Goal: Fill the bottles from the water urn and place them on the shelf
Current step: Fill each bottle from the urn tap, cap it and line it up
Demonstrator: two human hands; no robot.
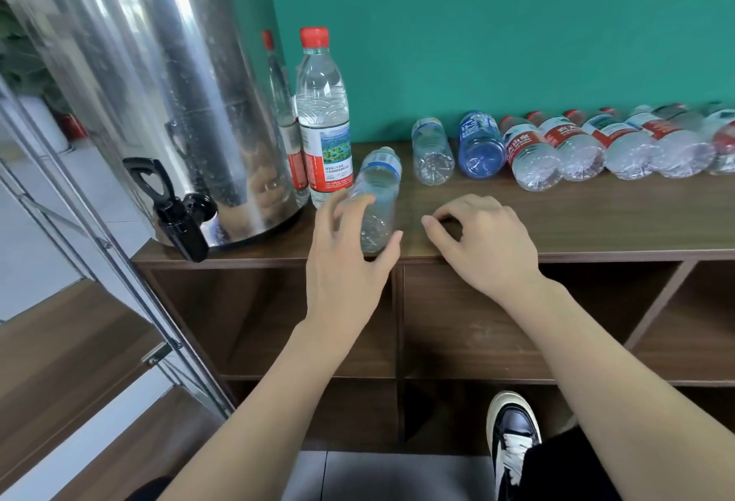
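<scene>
The bottle [376,198] lies on the table [557,218]; the left hand [350,258] reaches around it, fingers spread. The right hand [483,246] rests beside, fingers curled, holding nothing.

The brown wooden shelf unit [596,218] bore the steel urn [167,75], one upright capped bottle [324,118] and a row of lying bottles [557,146].

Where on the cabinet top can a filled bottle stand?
Bare wood runs along the front edge right of the right hand, before the lying bottles. It is crowded at the back wall and between the urn, the upright bottle and the left hand.
</scene>
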